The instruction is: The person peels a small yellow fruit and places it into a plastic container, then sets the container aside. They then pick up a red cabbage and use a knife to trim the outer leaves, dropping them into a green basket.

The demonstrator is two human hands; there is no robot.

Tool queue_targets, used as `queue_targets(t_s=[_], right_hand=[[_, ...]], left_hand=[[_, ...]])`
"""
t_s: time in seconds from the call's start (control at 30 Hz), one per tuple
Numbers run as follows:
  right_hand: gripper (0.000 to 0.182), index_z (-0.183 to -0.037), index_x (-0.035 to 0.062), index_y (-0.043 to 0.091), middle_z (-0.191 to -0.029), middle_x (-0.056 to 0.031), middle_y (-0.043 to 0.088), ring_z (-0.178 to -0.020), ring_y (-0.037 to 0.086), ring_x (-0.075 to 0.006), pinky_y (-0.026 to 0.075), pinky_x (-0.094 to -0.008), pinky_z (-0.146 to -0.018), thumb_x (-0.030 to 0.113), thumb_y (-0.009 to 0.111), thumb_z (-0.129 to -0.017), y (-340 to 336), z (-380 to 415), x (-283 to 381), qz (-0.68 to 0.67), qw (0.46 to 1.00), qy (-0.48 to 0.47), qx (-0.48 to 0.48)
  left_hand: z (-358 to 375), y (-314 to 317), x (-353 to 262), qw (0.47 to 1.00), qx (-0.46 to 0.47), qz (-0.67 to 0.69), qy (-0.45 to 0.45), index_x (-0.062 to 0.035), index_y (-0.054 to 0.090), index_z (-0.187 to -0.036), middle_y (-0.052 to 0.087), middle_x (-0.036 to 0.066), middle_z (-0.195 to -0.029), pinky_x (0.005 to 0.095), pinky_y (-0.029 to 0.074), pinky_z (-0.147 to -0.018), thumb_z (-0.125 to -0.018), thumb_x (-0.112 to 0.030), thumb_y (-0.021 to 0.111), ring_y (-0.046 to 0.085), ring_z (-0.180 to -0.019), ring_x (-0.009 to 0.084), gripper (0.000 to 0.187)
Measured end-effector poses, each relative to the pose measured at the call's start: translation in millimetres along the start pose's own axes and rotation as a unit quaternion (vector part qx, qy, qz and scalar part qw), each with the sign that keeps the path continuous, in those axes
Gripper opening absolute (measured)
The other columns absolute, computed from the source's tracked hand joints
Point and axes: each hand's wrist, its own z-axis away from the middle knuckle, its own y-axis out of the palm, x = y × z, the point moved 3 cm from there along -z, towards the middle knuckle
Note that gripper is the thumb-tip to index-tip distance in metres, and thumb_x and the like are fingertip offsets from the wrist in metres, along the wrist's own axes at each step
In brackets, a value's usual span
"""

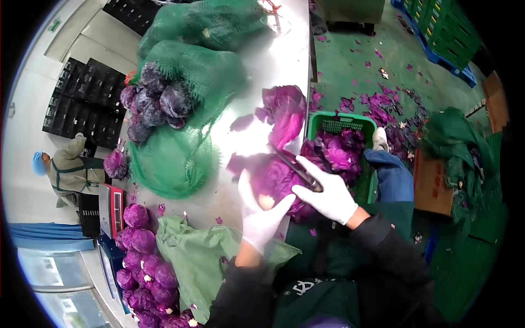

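A red cabbage (278,177) sits at the near edge of the metal table, its pale stem end turned toward me. My gloved left hand (259,213) grips it from the left, thumb and fingers spread around its side. In my gloved right hand (329,191) is a knife (295,167) with a dark handle, its blade lying across the cabbage. The right thumb reaches toward the cabbage. Loose purple outer leaves (289,112) are on the table just beyond. Below the table edge, a green crate (367,123) holds more purple leaves.
Green mesh sacks (188,27), one spilling dark cabbages (158,104), cover the far table. Several peeled cabbages (147,268) are piled at left near a red scale (112,208) and green sack (202,254). Leaf scraps litter the floor. A person (74,169) stands beside black crates (85,104).
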Motion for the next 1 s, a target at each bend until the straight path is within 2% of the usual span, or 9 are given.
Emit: queue_targets(t_s=[0.13, 0.23, 0.27, 0.4, 0.5, 0.57, 0.63, 0.87, 1.0], right_hand=[[0.084, -0.143, 0.0141, 0.046, -0.121, -0.0122, 0.050, -0.091, 0.066, -0.0287, 0.056, -0.0388, -0.076, 0.054, 0.075, -0.076, -27, 2, 20, 0.130, 0.987, -0.078, -0.052], [0.080, -0.138, 0.0107, 0.048, -0.120, -0.0136, 0.049, -0.096, 0.064, -0.0313, 0.055, -0.0416, -0.080, 0.055, 0.070, -0.076, -33, -7, 47, 0.189, 0.976, -0.111, -0.010], [0.069, -0.133, 0.0104, 0.053, -0.113, -0.0122, 0.054, -0.089, 0.065, -0.0296, 0.055, -0.0397, -0.075, 0.045, 0.070, -0.076, -28, -13, 49, 0.222, 0.967, -0.119, -0.023], [0.038, -0.103, 0.0105, 0.062, -0.090, -0.0091, 0.060, -0.080, 0.065, -0.0275, 0.052, -0.0396, -0.065, 0.037, 0.067, -0.076, -22, -33, 53, 0.262, 0.948, -0.173, -0.046], [0.026, -0.088, 0.0063, 0.063, -0.076, -0.0165, 0.064, -0.071, 0.065, -0.0350, 0.053, -0.0438, -0.067, 0.032, 0.063, -0.083, -23, -68, 61, 0.272, 0.948, -0.153, -0.065], [0.026, -0.085, 0.0047, 0.062, -0.075, -0.0204, 0.065, -0.073, 0.065, -0.0385, 0.053, -0.0467, -0.069, 0.030, 0.060, -0.087, -30, -97, 42, 0.268, 0.951, -0.137, -0.072], [0.031, -0.085, 0.0027, 0.066, -0.081, -0.0200, 0.068, -0.078, 0.066, -0.0400, 0.053, -0.0470, -0.075, 0.033, 0.059, -0.088, -36, -126, 14, 0.274, 0.960, -0.020, -0.054], [0.039, -0.087, 0.0019, 0.068, -0.087, -0.0205, 0.068, -0.087, 0.066, -0.0373, 0.052, -0.0437, -0.079, 0.040, 0.062, -0.086, -30, -117, -40, 0.164, 0.981, 0.049, -0.096], [0.038, -0.088, 0.0048, 0.068, -0.088, -0.0195, 0.069, -0.088, 0.066, -0.0382, 0.052, -0.0460, -0.081, 0.042, 0.059, -0.089, -22, -119, -57, 0.163, 0.975, 0.074, -0.133]], left_hand=[[-3, 21, -16, 0.998, 0.032, 0.008, 0.046, 0.0040, 0.022, -0.148, 0.035, 0.021, -0.145, 0.0401, 0.035, -0.111, -0.069, -0.015, 0.086, 0.039, -0.136, 0.0298, 0.104], [-3, 29, -12, 0.996, 0.024, -0.043, 0.077, 0.0043, 0.023, -0.147, 0.034, 0.022, -0.145, 0.0414, 0.033, -0.113, -0.067, -0.015, 0.087, 0.036, -0.137, 0.0319, 0.104], [-2, 30, -10, 0.994, 0.023, -0.067, 0.083, 0.0045, 0.024, -0.147, 0.034, 0.022, -0.145, 0.0418, 0.032, -0.114, -0.066, -0.016, 0.087, 0.035, -0.138, 0.0327, 0.105], [0, 29, -13, 0.991, 0.038, -0.093, 0.085, 0.0045, 0.025, -0.147, 0.032, 0.024, -0.146, 0.0431, 0.027, -0.116, -0.067, -0.017, 0.087, 0.032, -0.139, 0.0363, 0.104], [2, 25, -16, 0.985, 0.044, -0.125, 0.106, 0.0038, 0.027, -0.147, 0.027, 0.025, -0.152, 0.0426, 0.025, -0.117, -0.067, -0.016, 0.086, 0.026, -0.144, 0.0370, 0.102], [1, 19, -13, 0.988, 0.050, -0.118, 0.086, 0.0029, 0.029, -0.147, 0.026, 0.025, -0.152, 0.0430, 0.024, -0.118, -0.066, -0.017, 0.087, 0.024, -0.145, 0.0372, 0.101], [0, 10, -4, 0.985, 0.049, -0.124, 0.105, 0.0023, 0.030, -0.146, 0.027, 0.024, -0.150, 0.0430, 0.025, -0.117, -0.065, -0.018, 0.087, 0.027, -0.143, 0.0371, 0.101], [4, -27, 10, 0.994, 0.069, -0.084, 0.027, 0.0011, 0.034, -0.145, 0.040, 0.020, -0.139, 0.0408, 0.032, -0.113, -0.065, -0.016, 0.084, 0.040, -0.132, 0.0330, 0.096], [4, -37, 36, 0.994, 0.094, 0.043, -0.025, 0.0013, 0.030, -0.148, 0.042, 0.019, -0.140, 0.0411, 0.034, -0.113, -0.067, -0.016, 0.084, 0.042, -0.133, 0.0316, 0.098]])
